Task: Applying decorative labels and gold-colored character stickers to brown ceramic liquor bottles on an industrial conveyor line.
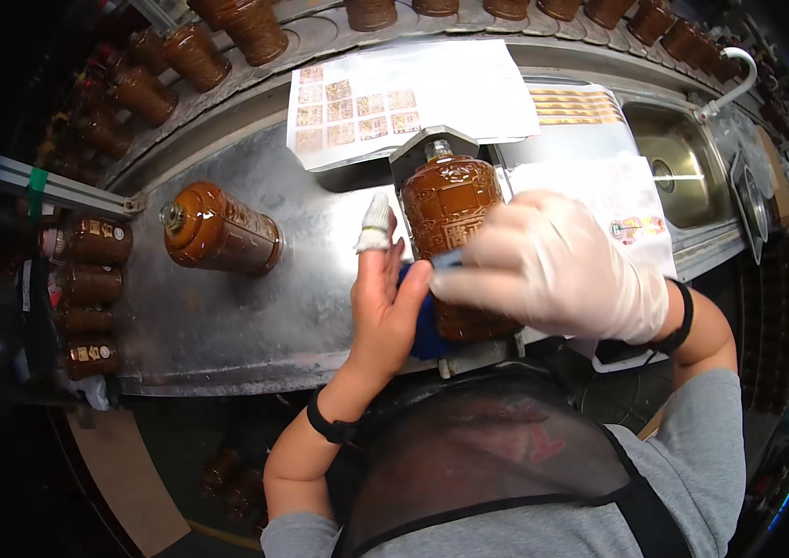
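A brown glass bottle point(450, 200) with raised patterns and a pale square label lies in a metal cradle point(441, 139), its clear neck pointing away from me. My left hand point(385, 312), bare but for a white covering on one finger, rests along the bottle's left side with fingers stretched out. Over the bottle's lower front is my right hand point(552, 265) in a white glove, blurred, its fingers closed on a small flat blue-grey piece point(447, 260) whose kind I cannot make out. Dark blue material point(427, 333) shows under my left hand.
Another brown bottle point(222, 228) lies on the metal table point(190, 344) at left. Beyond the cradle is a sheet of square labels point(413, 93). Gold strips point(576, 105) and a sink point(678, 177) are at right. Brown bottles line a conveyor point(320, 37) at the back.
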Demonstrator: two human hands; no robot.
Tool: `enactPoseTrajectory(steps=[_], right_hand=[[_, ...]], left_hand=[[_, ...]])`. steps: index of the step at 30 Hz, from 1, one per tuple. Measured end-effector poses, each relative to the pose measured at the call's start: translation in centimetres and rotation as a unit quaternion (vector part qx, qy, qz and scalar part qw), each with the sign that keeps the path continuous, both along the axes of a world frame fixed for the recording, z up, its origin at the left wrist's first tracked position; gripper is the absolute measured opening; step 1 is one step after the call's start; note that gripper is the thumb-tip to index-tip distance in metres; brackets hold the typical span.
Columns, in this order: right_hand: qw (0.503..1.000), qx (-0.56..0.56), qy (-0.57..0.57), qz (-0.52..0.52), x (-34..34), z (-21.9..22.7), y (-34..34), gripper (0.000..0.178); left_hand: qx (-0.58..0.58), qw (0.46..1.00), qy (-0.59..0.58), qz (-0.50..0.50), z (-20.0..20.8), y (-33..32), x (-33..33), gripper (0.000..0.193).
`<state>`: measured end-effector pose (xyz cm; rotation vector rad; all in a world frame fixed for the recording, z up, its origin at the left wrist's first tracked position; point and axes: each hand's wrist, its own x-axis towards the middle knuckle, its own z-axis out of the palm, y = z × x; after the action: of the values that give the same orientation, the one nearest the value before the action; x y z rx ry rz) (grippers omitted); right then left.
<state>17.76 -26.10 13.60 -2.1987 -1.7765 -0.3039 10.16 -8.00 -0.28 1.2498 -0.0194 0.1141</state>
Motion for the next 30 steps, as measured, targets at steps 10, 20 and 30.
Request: enactPoseTrajectory(steps=[10, 20, 30], right_hand=[[0.973, 0.129, 0.188, -0.040, -2.2, -2.5, -4.6, 0.042], [0.912, 0.197, 0.320, -0.166, -4.6, -4.1, -5.9, 0.035], [0.890, 0.240, 0.285, -0.263, -3.1, -4.3, -3.0, 0.025]], left_hand=[[0.478, 0.855, -0.200, 0.028, 3.1, 1.7, 0.9, 0.046], [0.591, 0.765, -0.256, -0.012, 4.6, 1.5, 0.6, 0.049], [0.514, 0.837, -0.174, 0.065, 1.2, 1.1, -1.6, 0.059]])
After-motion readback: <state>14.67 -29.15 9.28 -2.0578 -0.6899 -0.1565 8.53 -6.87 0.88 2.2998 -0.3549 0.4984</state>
